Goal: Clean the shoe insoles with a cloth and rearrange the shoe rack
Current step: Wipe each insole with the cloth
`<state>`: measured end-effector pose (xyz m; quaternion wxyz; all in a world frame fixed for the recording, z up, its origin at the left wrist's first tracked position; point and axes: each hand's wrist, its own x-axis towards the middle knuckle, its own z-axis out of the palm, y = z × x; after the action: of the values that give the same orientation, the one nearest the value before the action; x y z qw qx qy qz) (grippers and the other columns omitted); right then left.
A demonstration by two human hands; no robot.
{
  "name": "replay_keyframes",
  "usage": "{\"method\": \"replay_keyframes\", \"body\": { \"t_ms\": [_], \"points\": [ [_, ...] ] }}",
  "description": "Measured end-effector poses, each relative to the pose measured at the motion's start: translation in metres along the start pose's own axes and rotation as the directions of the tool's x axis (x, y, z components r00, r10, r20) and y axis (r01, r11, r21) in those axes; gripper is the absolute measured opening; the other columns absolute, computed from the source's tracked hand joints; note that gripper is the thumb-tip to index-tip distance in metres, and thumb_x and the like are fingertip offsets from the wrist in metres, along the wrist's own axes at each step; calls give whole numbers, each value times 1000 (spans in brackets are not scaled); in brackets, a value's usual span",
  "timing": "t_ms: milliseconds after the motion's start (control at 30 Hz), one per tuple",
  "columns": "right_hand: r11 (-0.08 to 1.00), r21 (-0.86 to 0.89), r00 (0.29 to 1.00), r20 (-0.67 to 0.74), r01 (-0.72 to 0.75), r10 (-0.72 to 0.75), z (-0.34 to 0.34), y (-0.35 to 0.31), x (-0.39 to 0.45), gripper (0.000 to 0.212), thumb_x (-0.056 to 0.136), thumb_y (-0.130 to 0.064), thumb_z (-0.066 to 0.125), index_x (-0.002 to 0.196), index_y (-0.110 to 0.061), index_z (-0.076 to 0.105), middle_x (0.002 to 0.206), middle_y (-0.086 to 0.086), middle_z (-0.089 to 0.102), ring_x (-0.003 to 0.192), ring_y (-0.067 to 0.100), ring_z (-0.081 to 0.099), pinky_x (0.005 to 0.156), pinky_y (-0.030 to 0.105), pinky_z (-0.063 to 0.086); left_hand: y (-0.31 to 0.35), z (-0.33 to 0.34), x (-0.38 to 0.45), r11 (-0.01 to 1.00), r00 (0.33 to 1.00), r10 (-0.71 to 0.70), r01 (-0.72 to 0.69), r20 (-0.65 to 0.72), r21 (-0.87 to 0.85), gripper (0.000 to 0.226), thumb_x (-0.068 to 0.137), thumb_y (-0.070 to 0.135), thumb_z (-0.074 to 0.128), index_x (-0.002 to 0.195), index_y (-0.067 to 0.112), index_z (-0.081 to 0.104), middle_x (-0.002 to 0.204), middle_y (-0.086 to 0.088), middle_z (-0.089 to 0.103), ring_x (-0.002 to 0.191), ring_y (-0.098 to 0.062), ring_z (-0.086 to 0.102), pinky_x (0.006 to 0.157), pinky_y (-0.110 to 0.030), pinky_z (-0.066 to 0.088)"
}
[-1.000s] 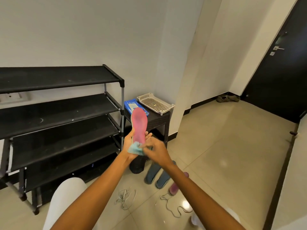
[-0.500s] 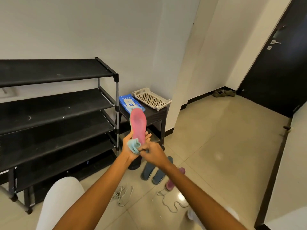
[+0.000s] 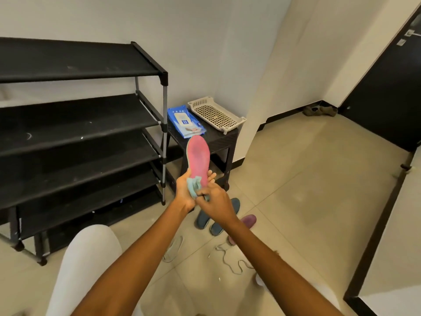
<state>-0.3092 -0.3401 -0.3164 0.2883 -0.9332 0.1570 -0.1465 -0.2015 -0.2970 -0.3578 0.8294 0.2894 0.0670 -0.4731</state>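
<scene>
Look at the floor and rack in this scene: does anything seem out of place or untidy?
Yes. Loose shoelaces lie tangled on the floor tiles, and blue insoles and a purple one lie scattered beside the small black table. The shoe rack holds no shoes, and its shelves show pale specks and scuffs.

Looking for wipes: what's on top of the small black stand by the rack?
On the stand: a blue wipes pack and a beige perforated tray, side by side. The raised pink insole hides part of its front edge.
</scene>
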Motion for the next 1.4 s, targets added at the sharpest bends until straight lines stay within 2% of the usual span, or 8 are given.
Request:
{"method": "replay_keyframes", "body": {
  "t_ms": [100,333,500,667,800,967,1200,1400],
  "points": [
    [985,112,987,-79,-133,142,-11,16,17,20,86,-11,58,73,1,68,71,11,62,60,11,47,56,23,37,-4,-5,12,1000,999,-29,28,26,12,54,97,44,34,115,-1,58,95,-15,66,90,-28,67,82,-39,55],
    [991,-80,991,-81,-111,105,19,53,30,29,95,-8,46,117,-7,65,113,12,62,100,23,53,78,21,39,-18,-15,44,998,998,-49,48,26,32,57,97,42,32,96,1,72,94,-17,70,85,-27,69,78,-37,56],
    [995,-55,996,-9,-88,88,34,63,4,20,87,-14,55,82,-3,70,77,6,55,71,14,48,59,16,34,-37,-33,58,996,995,-93,93,-19,9,57,86,44,47,108,-7,63,99,-17,68,95,-28,68,94,-39,46],
    [943,139,918,-224,-302,327,9,84,33,18,90,-15,56,85,-2,68,81,6,59,72,13,52,54,6,35,-56,-34,60,993,993,-117,117,-11,4,45,97,36,36,105,3,66,92,-15,70,80,-25,70,71,-34,59],
    [966,-42,964,-79,-256,253,28,98,31,27,95,-12,50,115,-5,65,107,12,60,102,23,53,78,23,47,-70,-29,62,989,985,-148,149,-85,1,45,96,36,37,120,5,59,103,-15,69,96,-27,68,82,-36,57],
    [969,55,968,-63,-239,242,54,99,-11,21,88,-13,55,100,-4,70,100,11,64,90,21,55,80,34,50,-83,-47,76,980,978,-194,197,-77,23,67,77,43,57,123,-5,52,119,-18,58,117,-30,56,103,-38,41],
    [940,106,926,-170,-324,338,22,137,4,21,94,-16,47,103,-5,62,101,11,59,96,21,53,79,32,51,-107,-47,75,970,969,-227,234,-99,65,38,90,32,43,110,5,61,91,-14,71,81,-25,69,69,-35,59],
    [945,-11,942,-78,-328,326,34,163,13,31,96,-19,50,125,-10,57,119,10,60,111,25,52,95,32,48,-117,-38,83,947,953,-292,301,-85,116,44,98,40,35,119,11,60,100,-13,70,94,-27,64,74,-38,58]
  ]
}}
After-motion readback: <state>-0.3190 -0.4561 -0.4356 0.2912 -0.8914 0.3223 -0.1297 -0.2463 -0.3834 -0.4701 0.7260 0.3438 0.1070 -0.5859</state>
